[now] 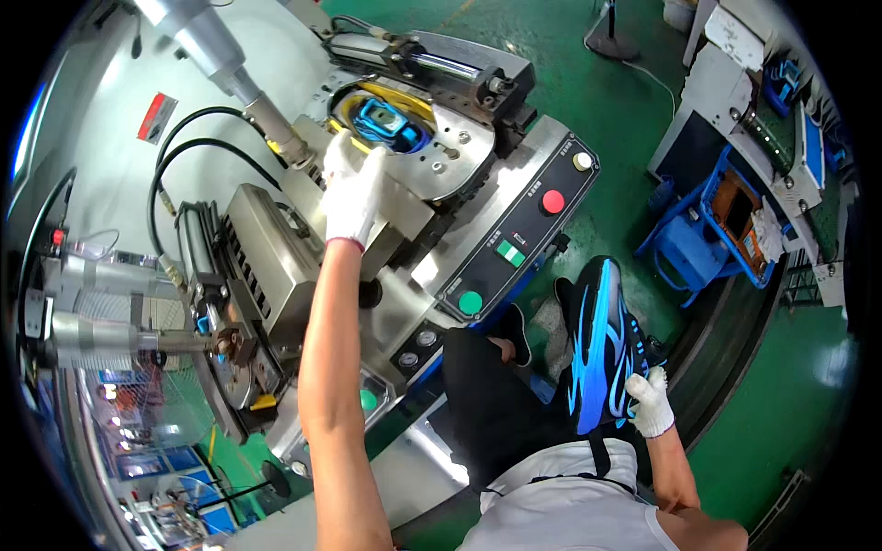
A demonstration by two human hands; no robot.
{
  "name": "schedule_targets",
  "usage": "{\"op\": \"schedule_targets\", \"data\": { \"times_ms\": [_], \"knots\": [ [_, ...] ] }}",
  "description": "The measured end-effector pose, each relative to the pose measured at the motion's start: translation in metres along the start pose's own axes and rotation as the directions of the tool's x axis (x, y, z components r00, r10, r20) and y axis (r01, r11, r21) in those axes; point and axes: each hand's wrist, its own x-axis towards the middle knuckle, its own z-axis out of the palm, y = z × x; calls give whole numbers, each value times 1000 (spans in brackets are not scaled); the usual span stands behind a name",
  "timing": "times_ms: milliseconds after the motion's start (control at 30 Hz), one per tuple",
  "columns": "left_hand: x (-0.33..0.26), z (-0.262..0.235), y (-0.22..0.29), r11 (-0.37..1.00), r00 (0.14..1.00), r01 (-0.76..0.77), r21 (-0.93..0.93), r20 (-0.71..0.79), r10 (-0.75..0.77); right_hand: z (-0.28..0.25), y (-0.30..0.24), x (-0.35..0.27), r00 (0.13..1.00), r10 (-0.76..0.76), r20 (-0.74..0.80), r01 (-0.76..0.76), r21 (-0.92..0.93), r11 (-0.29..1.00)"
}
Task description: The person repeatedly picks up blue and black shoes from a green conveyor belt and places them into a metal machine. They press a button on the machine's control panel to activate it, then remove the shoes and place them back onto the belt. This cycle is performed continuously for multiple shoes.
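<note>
My left hand (354, 193), in a white glove, reaches up to the press at the near edge of its upper station. Its fingers are apart and hold nothing; whether the fingertips touch the yellow-edged clamp (418, 99) is hard to tell. Inside that clamp sits a blue and black shoe (384, 121), its opening facing up. At the lower right my right hand (650, 402), also gloved in white, is closed on one end of a blue and black sneaker (602, 344). The sneaker is held beside my leg, with its far end pointing away from me.
A control panel (514, 234) with red, white and green buttons runs along the press front. A second station (266, 266) stands at the left, with black hoses (197, 142) behind. To the right are a blue stool (694, 248), a tray (735, 216) and a conveyor (744, 331).
</note>
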Motion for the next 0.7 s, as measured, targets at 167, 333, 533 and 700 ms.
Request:
{"op": "schedule_targets", "data": {
  "times_ms": [167,333,533,700],
  "knots": [
    [97,72,-43,970,976,217,113,-51,-212,-7,15,38,995,85,-50,-76,170,983],
    [136,121,-58,991,987,129,17,-99,-127,-10,17,70,994,109,-20,-103,197,975],
    [123,108,-37,909,951,74,-411,-246,-188,3,6,65,987,151,-49,-139,202,970],
    [67,32,30,888,884,-85,-452,-446,-142,23,-3,46,996,11,-89,16,298,955]
  ]
}}
